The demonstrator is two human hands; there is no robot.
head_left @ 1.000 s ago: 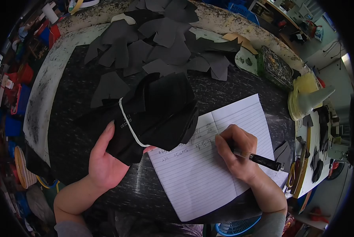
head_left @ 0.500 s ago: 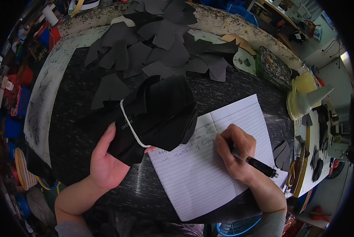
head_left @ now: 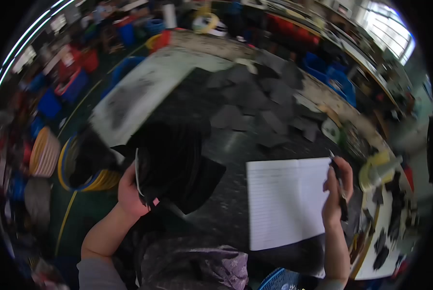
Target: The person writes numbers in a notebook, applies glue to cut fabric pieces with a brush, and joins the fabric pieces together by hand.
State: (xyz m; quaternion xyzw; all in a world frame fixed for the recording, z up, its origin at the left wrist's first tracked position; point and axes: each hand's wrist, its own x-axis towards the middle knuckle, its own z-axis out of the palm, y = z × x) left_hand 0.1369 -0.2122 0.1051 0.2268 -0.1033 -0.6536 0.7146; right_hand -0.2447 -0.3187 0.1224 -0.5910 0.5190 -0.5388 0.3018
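Note:
My left hand (head_left: pixel 132 197) is closed on a bundle of black cut pieces (head_left: pixel 175 162), held up over the left front of the table. A white band (head_left: pixel 137 171) runs around the bundle close to my fingers. In my right hand (head_left: pixel 337 191) is a black pen (head_left: pixel 342 195), its metal tip pointing up, away from the paper. Below and left of that hand lies an open lined notebook (head_left: pixel 284 208); its writing is too blurred to make out. Loose dark grey cut pieces (head_left: pixel 255 94) are heaped at the back of the table.
A yellow basket (head_left: pixel 107 180) with black material stands on the floor at left, beside a pale woven basket (head_left: pixel 44 152). A blue basket (head_left: pixel 277 280) sits below the front edge. A yellowish container (head_left: pixel 371 176) stands at the right, and a pale roll (head_left: pixel 202 46) borders the table's back.
My view has swung left. The bundle has moved left, away from the notebook, and turned. My right hand has lifted off the page, and the pen has tipped upward.

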